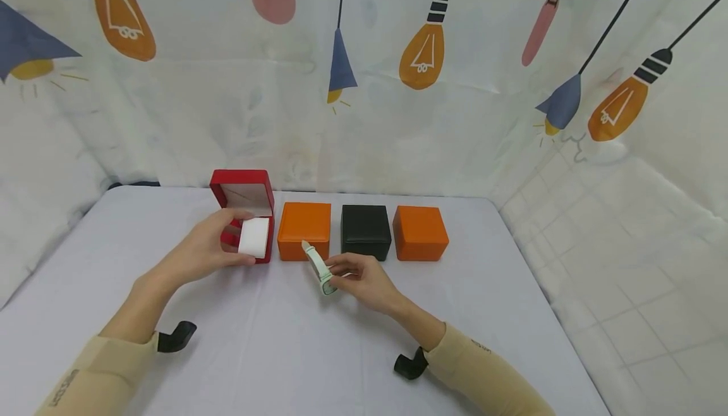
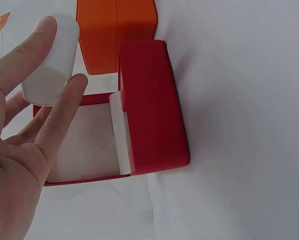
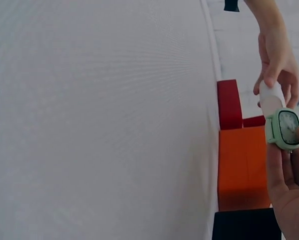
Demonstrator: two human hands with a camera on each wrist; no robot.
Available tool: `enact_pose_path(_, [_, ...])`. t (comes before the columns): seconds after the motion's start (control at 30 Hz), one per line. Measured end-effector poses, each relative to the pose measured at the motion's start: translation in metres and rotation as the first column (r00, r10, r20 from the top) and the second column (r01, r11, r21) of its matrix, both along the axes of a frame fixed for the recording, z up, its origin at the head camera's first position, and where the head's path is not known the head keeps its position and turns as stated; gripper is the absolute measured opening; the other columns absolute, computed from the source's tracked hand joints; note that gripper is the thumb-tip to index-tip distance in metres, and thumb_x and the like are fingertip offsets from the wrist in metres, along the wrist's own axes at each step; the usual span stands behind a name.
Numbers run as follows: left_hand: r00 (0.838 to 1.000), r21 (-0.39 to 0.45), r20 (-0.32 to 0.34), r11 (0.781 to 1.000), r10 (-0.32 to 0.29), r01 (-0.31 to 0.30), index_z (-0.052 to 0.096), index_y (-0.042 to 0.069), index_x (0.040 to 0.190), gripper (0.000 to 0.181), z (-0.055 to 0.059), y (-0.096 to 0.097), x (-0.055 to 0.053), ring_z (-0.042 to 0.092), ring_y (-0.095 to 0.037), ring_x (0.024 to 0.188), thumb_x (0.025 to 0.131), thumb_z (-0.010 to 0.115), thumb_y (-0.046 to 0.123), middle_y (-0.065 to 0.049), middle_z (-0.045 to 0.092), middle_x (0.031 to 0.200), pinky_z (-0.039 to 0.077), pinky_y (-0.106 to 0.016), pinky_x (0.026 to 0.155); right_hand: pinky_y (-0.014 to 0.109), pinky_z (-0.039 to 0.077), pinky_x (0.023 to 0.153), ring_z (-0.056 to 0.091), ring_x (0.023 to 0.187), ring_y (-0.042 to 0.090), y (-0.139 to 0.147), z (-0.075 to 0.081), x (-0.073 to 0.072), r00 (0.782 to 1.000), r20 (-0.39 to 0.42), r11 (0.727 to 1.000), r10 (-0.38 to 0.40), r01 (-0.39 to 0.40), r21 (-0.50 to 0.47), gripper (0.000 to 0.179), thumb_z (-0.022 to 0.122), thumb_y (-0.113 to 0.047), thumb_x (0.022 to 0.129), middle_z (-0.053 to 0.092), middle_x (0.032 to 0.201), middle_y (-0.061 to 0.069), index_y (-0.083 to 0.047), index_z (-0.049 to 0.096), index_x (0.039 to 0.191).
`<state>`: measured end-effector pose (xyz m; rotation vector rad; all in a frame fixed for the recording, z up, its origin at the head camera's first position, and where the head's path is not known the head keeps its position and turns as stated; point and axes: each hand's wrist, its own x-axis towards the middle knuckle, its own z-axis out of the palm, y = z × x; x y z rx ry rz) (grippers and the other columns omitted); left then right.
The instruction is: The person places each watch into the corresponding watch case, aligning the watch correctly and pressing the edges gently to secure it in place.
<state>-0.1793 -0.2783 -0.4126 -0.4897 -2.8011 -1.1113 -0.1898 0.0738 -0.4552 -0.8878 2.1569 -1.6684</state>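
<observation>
My left hand [image 1: 198,248] pinches a white watch cushion [image 1: 254,238] between thumb and fingers, over the front of an open red watch box [image 1: 243,177]. In the left wrist view the cushion [image 2: 54,57] is tilted above the box's pale lining [image 2: 87,142]. My right hand [image 1: 365,280] pinches a light green wristwatch [image 1: 318,267] near its case, its strap reaching up and to the left. The right wrist view shows the dark-rimmed, squarish watch face [image 3: 289,127] between thumb and fingers. The watch and cushion are apart in the head view.
Right of the red box stand an orange box [image 1: 304,221], a black box [image 1: 366,226] and another orange box [image 1: 421,232], all closed in a row. They sit along the back of the white-covered table [image 1: 296,353]. Behind them hangs a printed curtain [image 1: 364,144].
</observation>
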Motion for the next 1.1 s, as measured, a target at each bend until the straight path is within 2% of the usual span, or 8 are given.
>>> enact_pose_path(0.17, [0.999, 0.046, -0.01, 0.998, -0.035, 0.035, 0.05, 0.008, 0.143, 0.081, -0.006, 0.002, 0.002, 0.061, -0.028, 0.105, 0.077, 0.093, 0.026, -0.01, 0.059, 0.128, 0.06, -0.027, 0.079, 0.031, 0.056, 0.093, 0.066, 0.103, 0.019, 0.002, 0.0, 0.001, 1.0, 0.014, 1.0, 0.005, -0.005, -0.005, 0.031, 0.07, -0.002, 0.096, 0.07, 0.117, 0.009, -0.003, 0.069, 0.127])
enact_pose_path(0.37, [0.998, 0.093, -0.006, 0.994, -0.06, 0.06, 0.048, 0.008, 0.147, 0.081, -0.008, 0.003, 0.004, 0.059, -0.03, 0.109, 0.079, 0.091, 0.021, -0.01, 0.055, 0.134, 0.06, -0.03, 0.081, 0.031, 0.056, 0.093, 0.065, 0.106, 0.02, 0.004, -0.001, 0.001, 0.999, 0.034, 0.999, 0.007, -0.006, -0.033, 0.033, 0.069, -0.001, 0.096, 0.068, 0.121, 0.011, -0.001, 0.067, 0.129])
enact_pose_path(0.5, [0.998, 0.129, 0.028, 0.99, -0.059, 0.055, 0.047, 0.009, 0.147, 0.08, -0.006, 0.004, 0.008, 0.059, -0.03, 0.11, 0.081, 0.09, 0.02, -0.01, 0.055, 0.134, 0.06, -0.035, 0.083, 0.031, 0.057, 0.092, 0.065, 0.107, 0.021, 0.007, -0.004, -0.001, 0.999, 0.038, 0.999, -0.003, 0.005, -0.044, 0.034, 0.067, 0.002, 0.095, 0.067, 0.122, 0.009, -0.002, 0.067, 0.129])
enact_pose_path(0.6, [0.995, 0.155, 0.086, 0.987, -0.053, 0.04, 0.046, 0.009, 0.15, 0.081, -0.003, 0.005, 0.011, 0.059, -0.031, 0.112, 0.083, 0.089, 0.024, -0.013, 0.055, 0.135, 0.059, -0.03, 0.085, 0.032, 0.057, 0.091, 0.065, 0.106, 0.021, 0.009, -0.004, -0.002, 0.999, 0.042, 0.999, -0.008, 0.01, -0.053, 0.035, 0.066, 0.004, 0.094, 0.068, 0.12, 0.008, -0.003, 0.066, 0.129])
enact_pose_path(0.77, [0.981, 0.264, 0.168, 0.963, -0.094, 0.047, 0.042, 0.008, 0.153, 0.081, 0.0, 0.008, 0.014, 0.058, -0.034, 0.116, 0.086, 0.086, 0.02, -0.016, 0.052, 0.14, 0.056, -0.022, 0.086, 0.032, 0.057, 0.091, 0.065, 0.107, 0.024, 0.011, -0.001, -0.003, 0.999, 0.048, 0.997, -0.009, 0.013, -0.078, 0.036, 0.068, 0.004, 0.094, 0.069, 0.115, 0.013, 0.0, 0.066, 0.13])
enact_pose_path(0.97, [0.979, 0.33, 0.171, 0.943, -0.113, 0.051, 0.042, 0.008, 0.153, 0.08, -0.003, 0.011, 0.014, 0.059, -0.024, 0.116, 0.086, 0.085, 0.018, -0.014, 0.05, 0.142, 0.057, -0.025, 0.087, 0.031, 0.057, 0.091, 0.065, 0.107, 0.026, 0.013, 0.003, -0.004, 0.999, 0.052, 0.995, -0.009, 0.014, -0.102, 0.036, 0.069, 0.005, 0.094, 0.069, 0.116, 0.016, 0.002, 0.065, 0.13])
enact_pose_path(1.1, [0.974, 0.382, 0.176, 0.922, -0.141, 0.064, 0.043, 0.01, 0.153, 0.079, -0.004, 0.012, 0.014, 0.06, -0.02, 0.116, 0.086, 0.085, 0.016, -0.011, 0.047, 0.144, 0.058, -0.028, 0.087, 0.032, 0.057, 0.091, 0.066, 0.106, 0.025, 0.016, 0.003, -0.006, 0.999, 0.041, 0.995, -0.025, 0.029, -0.092, 0.035, 0.07, 0.002, 0.094, 0.071, 0.115, 0.011, -0.002, 0.067, 0.129])
